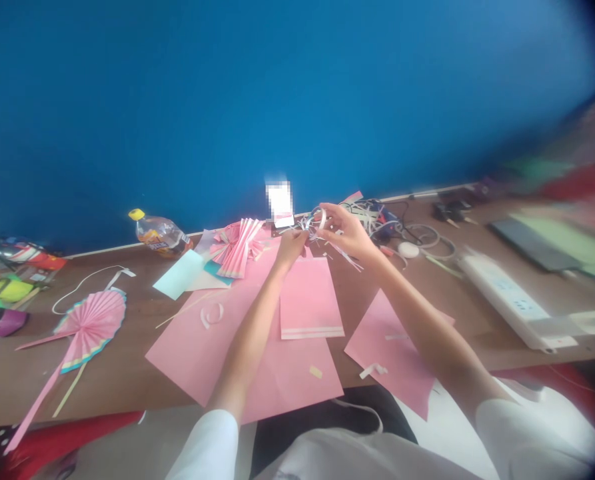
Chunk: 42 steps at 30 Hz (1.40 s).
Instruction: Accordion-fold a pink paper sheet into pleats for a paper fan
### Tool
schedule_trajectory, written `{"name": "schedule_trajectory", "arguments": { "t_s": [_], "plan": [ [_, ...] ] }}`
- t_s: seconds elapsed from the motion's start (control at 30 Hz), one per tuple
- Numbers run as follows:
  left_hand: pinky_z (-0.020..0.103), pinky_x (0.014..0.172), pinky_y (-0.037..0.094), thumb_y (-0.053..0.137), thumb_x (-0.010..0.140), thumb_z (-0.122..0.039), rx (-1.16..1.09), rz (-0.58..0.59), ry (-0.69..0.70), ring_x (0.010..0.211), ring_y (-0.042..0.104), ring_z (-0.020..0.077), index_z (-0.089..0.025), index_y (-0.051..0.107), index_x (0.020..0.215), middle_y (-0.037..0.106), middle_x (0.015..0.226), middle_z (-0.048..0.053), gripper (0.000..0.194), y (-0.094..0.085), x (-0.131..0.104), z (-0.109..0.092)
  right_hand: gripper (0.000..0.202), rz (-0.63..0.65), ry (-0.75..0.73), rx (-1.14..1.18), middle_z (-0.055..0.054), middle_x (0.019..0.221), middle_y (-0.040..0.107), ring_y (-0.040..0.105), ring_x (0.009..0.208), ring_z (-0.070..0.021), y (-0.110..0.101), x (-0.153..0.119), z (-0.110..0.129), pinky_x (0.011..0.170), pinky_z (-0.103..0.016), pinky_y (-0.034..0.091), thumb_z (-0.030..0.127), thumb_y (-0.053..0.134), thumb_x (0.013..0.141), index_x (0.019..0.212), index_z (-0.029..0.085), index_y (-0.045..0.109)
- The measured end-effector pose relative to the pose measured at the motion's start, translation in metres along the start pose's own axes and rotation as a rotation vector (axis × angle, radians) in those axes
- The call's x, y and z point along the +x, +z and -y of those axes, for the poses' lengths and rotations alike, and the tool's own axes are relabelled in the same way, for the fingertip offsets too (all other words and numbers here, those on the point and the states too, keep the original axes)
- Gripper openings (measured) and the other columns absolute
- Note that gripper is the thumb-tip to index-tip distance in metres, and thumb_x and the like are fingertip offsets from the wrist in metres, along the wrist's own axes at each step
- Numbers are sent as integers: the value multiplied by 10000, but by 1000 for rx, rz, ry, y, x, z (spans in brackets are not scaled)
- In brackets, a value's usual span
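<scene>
My left hand (293,245) is pinched closed at the far side of the table, beside a tangle of thin white strips (308,222). What its fingertips hold, if anything, is too small to make out. My right hand (346,230) curves its thumb and fingers round a curled white strip (323,218), close to the left fingertips. Below the hands lies a pink paper rectangle (311,293) with white strips along its near edge. It rests on a larger pink sheet (202,360). A pleated pink paper piece (242,247) sits left of my left hand.
A finished-looking pink pleated fan (92,327) lies at the left. A bottle with a yellow cap (161,233) leans near the wall. Cables and scraps (377,220) clutter the back right, near a white power strip (512,297). Another pink sheet (377,333) lies under my right forearm.
</scene>
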<state>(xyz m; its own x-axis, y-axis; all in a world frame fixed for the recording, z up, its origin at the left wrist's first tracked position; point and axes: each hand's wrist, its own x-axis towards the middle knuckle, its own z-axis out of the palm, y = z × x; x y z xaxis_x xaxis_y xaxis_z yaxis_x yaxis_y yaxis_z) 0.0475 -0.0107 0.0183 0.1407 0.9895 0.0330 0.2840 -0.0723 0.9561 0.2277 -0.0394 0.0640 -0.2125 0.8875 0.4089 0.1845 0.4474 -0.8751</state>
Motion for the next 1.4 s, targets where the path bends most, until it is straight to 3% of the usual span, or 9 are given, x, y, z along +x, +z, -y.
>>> {"name": "schedule_trajectory", "arguments": {
  "t_s": [0.17,0.3,0.47,0.6,0.67,0.73,0.87,1.13,1.4],
  "plan": [
    [231,495,387,500,882,-468,95,264,33,402,496,97,-155,565,540,506,413,-1,468,-1,-9,-13,513,26,45,152,-87,1117,683,667,904,-236,3,-1,1,720,-355,573,487,677,805,1244,238,584],
    [231,568,427,563,819,-318,110,318,127,522,562,113,-136,629,626,574,495,6,273,0,-11,-15,455,84,81,221,-80,1018,689,689,827,-225,9,-3,3,694,-356,574,450,705,786,1164,215,611],
    [238,568,442,623,778,-330,107,142,171,565,566,113,-147,596,717,606,630,6,195,-4,-4,-10,356,120,58,284,-53,914,687,680,786,-204,11,-4,6,680,-342,554,427,717,790,1041,226,566],
    [245,666,482,705,747,-480,86,-165,211,748,618,136,-174,554,1034,650,916,55,446,-8,0,-9,352,109,55,289,-30,885,688,677,789,-194,9,-4,5,712,-348,547,420,732,782,888,250,442],
    [259,724,497,689,775,-478,62,-241,235,860,628,155,-199,507,1188,630,1102,89,531,-9,0,-10,381,113,56,292,-35,912,693,679,794,-196,9,-4,4,719,-354,546,439,729,783,877,255,410],
    [276,781,502,609,851,-452,50,-251,265,930,629,171,-216,524,1224,626,1164,91,450,-10,0,-10,403,127,57,290,-46,956,695,681,819,-202,9,-4,4,733,-360,545,466,726,780,877,257,396],
    [286,806,505,494,925,-447,-1,-204,300,928,652,186,-197,617,1127,688,1006,69,345,-12,0,-11,420,119,45,280,-47,947,691,685,852,-208,8,-3,3,759,-363,539,492,729,769,859,253,395],
    [251,676,520,554,876,-528,-182,-162,233,849,688,186,-143,635,1004,716,927,84,414,-12,2,-12,392,159,33,321,-46,909,715,693,962,-253,8,-5,1,810,-397,537,435,749,760,799,250,406],
    [259,651,512,649,823,-489,-300,-106,185,708,683,161,-136,661,982,710,833,64,387,-13,-2,-19,361,147,12,438,-29,876,718,694,902,-229,7,-4,4,752,-352,530,346,770,752,795,249,425]
  ]
}}
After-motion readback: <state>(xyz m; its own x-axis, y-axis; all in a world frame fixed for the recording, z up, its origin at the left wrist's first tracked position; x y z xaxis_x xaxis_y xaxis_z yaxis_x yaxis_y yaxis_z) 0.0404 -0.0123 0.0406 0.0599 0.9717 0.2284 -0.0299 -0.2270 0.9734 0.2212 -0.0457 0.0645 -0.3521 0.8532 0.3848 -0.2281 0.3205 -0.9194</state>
